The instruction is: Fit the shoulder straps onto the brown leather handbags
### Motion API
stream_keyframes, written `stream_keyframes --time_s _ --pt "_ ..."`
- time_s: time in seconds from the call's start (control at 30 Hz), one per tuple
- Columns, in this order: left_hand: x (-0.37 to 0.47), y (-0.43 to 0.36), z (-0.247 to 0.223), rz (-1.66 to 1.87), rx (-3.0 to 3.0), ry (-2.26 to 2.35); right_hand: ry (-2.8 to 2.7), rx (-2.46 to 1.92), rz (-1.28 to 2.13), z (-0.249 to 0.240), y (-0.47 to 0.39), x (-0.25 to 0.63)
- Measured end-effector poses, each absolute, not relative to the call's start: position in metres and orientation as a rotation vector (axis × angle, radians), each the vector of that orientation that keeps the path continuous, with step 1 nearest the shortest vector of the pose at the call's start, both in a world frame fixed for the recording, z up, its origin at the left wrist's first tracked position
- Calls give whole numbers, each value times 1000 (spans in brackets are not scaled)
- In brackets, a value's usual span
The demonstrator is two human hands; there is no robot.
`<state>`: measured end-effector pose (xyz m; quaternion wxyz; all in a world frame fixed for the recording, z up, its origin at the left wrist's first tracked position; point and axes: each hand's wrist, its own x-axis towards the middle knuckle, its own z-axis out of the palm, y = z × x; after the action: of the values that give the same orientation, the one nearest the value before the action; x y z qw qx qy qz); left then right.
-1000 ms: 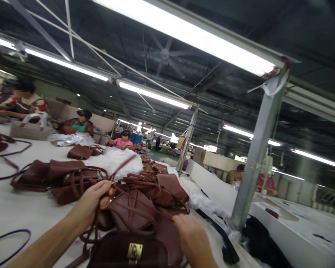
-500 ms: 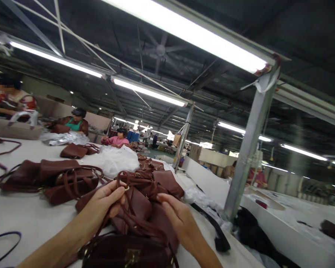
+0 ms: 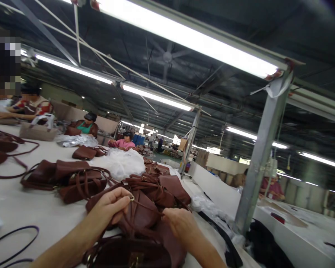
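Observation:
My left hand (image 3: 114, 205) is closed in a pinch at a small gold-coloured ring (image 3: 132, 198). From the ring a thin brown strap (image 3: 147, 207) runs taut across to my right hand (image 3: 179, 222), whose fingers are closed on its other end. Directly below both hands a dark brown handbag (image 3: 128, 250) with a gold-coloured clasp lies at the bottom of the view. Behind the strap sits a heap of brown leather bags (image 3: 145, 214), their handles tangled; my fingers cover part of it.
More brown bags (image 3: 65, 178) lie left on the white table (image 3: 8, 197), near a white plastic bundle (image 3: 124, 163). A beige bag (image 3: 37, 132) stands farther back. A metal post (image 3: 261, 160) rises at right beside black cloth (image 3: 268, 245). Several people work around.
My right hand, open before, has closed on the strap and drawn it straight. My left hand keeps its pinch at the ring. The view has swung left, and another person appears there.

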<state>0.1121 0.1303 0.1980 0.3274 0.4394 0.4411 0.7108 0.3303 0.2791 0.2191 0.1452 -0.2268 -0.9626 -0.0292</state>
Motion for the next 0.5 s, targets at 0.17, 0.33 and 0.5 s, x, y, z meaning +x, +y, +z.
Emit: stream_keyframes --time_s 0.17,0.33,0.5 --pt "137 134 215 1691 1298 1197 -2469 -217 1203 236 257 327" --pt "137 136 228 1623 1434 1310 -2350 -129 1019 254 234 286" --pt "127 133 207 1641 1409 1250 -2502 -17 788 258 229 268"
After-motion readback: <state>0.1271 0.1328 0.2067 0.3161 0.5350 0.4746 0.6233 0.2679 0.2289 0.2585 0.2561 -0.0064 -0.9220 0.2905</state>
